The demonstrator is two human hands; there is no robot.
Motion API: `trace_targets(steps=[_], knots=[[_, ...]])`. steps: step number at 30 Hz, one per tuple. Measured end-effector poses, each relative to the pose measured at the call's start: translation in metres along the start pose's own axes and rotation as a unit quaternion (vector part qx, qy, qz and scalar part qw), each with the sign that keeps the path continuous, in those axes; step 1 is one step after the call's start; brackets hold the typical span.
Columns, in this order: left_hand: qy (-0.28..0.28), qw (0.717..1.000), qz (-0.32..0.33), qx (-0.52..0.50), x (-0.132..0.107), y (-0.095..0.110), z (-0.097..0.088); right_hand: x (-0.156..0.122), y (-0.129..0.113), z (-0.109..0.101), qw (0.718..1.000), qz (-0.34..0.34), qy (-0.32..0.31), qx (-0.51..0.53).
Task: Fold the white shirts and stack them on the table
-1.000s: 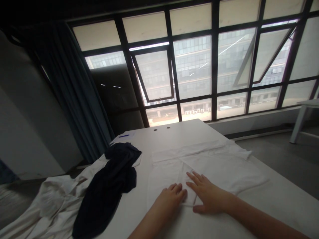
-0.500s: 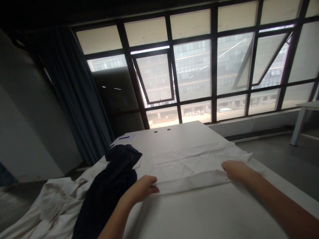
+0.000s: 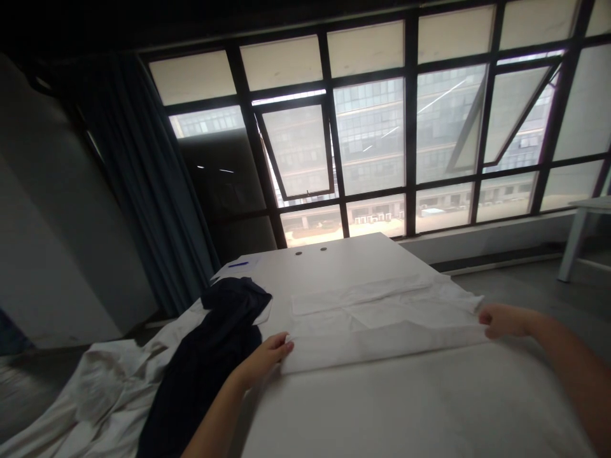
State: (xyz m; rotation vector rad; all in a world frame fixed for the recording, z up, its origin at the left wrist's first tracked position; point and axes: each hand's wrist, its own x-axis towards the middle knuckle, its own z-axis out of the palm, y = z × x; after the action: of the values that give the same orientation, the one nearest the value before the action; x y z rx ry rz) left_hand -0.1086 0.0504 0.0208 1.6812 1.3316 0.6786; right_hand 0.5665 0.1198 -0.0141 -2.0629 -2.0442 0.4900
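A thin white cloth (image 3: 377, 343) lies on the white table (image 3: 344, 407), with its near and far sides folded inward in long strips. At its near left corner, my left hand (image 3: 268, 357) is closed, the cloth pinched between thumb and fingers. My right hand (image 3: 506, 320) is closed on the cloth's right end, close to the table's right edge. Some light wrinkles run across the middle of the cloth. The exact kind of garment or sheet cannot be made out.
A dark navy garment (image 3: 210, 356) lies heaped on the left, over cream fabric (image 3: 109, 388) hanging off that side. Farther back are a blue pen (image 3: 238, 264) on paper and two round table inserts. Behind stand windows (image 3: 367, 140) and a blue curtain (image 3: 143, 191).
My right hand has moved right along the near fold to the cloth's right end. My left hand has shifted slightly left and up at the left corner. The near strip looks straighter.
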Motion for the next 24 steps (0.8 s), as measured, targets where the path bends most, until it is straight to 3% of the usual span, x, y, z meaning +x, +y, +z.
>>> trace_targets(steps=[3,8,10,12,17,21,24], knots=[[0.044,0.998,-0.022,-0.038,0.005,-0.012,0.006,0.002,0.010,-0.009,0.997,-0.021,-0.058,0.041],[0.222,0.973,-0.029,0.053,0.019,-0.022,0.008,-0.004,-0.009,-0.021,0.983,-0.068,-0.031,0.170],[0.248,0.965,-0.028,0.085,0.025,-0.025,0.007,-0.004,-0.020,-0.018,0.964,-0.065,-0.029,0.255],[0.258,0.959,-0.029,0.114,0.028,-0.026,0.005,-0.001,-0.029,-0.009,0.960,-0.056,-0.006,0.274],[0.279,0.936,-0.050,0.208,0.030,-0.032,0.000,0.021,-0.044,0.033,0.991,-0.054,0.085,0.086],[0.269,0.916,-0.089,0.283,0.028,-0.036,0.004,0.031,-0.054,0.063,0.992,0.022,0.119,-0.028],[0.263,0.899,-0.114,0.332,0.026,-0.036,0.012,0.029,-0.059,0.073,0.988,0.048,0.122,-0.086]])
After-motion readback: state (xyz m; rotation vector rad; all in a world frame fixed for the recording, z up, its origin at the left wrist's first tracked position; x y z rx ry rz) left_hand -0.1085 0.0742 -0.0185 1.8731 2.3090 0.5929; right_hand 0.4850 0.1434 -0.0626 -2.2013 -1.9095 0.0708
